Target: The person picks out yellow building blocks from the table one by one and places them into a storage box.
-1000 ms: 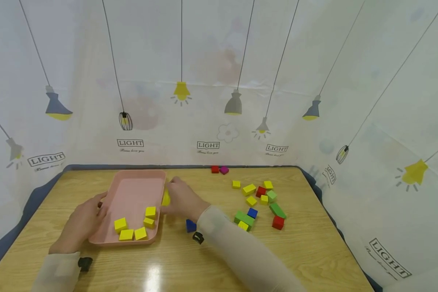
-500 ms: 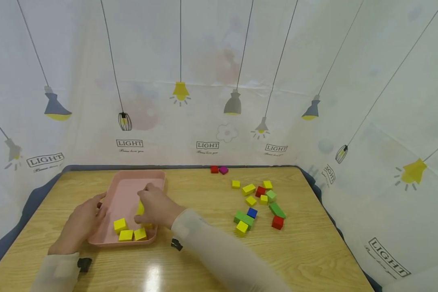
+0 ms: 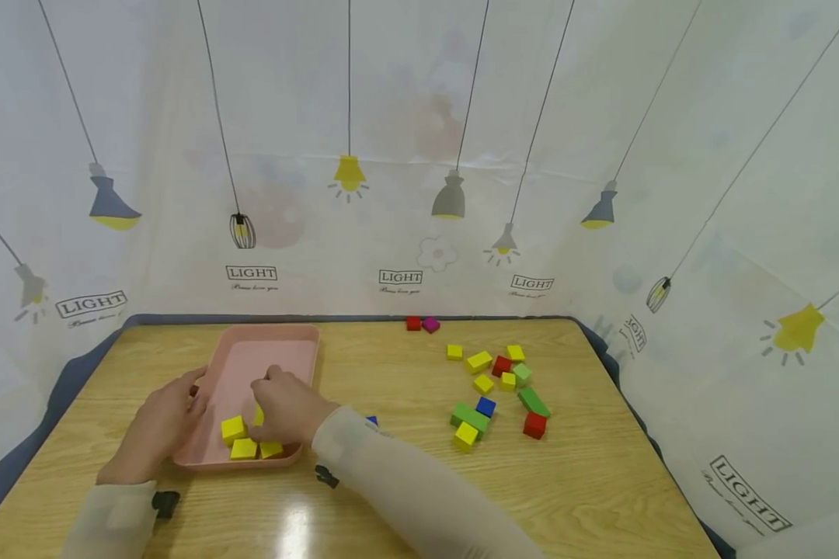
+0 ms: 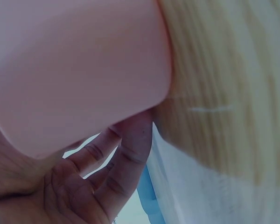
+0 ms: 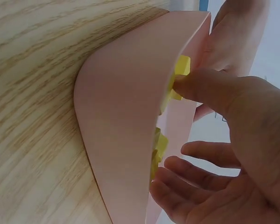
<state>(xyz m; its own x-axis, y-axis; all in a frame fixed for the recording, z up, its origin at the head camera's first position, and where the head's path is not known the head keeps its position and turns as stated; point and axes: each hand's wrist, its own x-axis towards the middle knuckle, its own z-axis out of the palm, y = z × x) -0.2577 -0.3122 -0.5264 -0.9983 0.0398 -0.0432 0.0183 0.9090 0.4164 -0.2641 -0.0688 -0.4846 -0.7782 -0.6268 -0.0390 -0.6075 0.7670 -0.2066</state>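
Observation:
In the head view a pink tray (image 3: 262, 353) lies on the left of the table. My left hand (image 3: 155, 423) is at its left side, fingertips touching the outer wall; the left wrist view shows these fingers (image 4: 130, 154) against the tray's edge. My right hand (image 3: 287, 407) is over the tray's near right part. In the right wrist view its thumb (image 5: 200, 86) and fingers stand apart, the thumb overlapping a yellow block (image 5: 182, 65). Several yellow blocks (image 3: 234, 429) lie in the tray's near end, some hidden behind the right hand.
On the right lie several yellow, green, red and blue blocks (image 3: 467, 419). A red block (image 3: 413, 323) and a magenta block (image 3: 430, 324) sit at the back edge. A blue block (image 3: 371, 420) is mostly hidden behind the right sleeve. A lamp-patterned sheet (image 3: 419, 116) surrounds the table.
My right hand has moved left over the tray's right rim, bringing a yellow block inside; its thumb and fingers are now apart. The left hand stays at the tray's side.

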